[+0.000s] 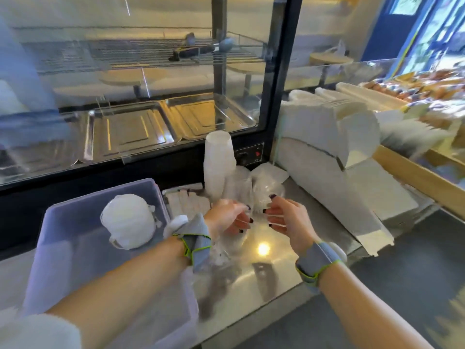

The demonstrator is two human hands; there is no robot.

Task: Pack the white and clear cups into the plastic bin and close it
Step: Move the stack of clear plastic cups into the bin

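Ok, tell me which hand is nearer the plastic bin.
Left. The left hand is just past the plastic bin's right wall, its forearm crossing over the bin. The right hand is farther right, over the steel counter, near the clear cups.

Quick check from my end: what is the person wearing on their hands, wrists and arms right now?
Both forearms are bare. Each wrist carries a grey fabric band edged in bright yellow-green: left wristband, right wristband. The left hand and right hand are ungloved, and the fingers have dark-painted nails.
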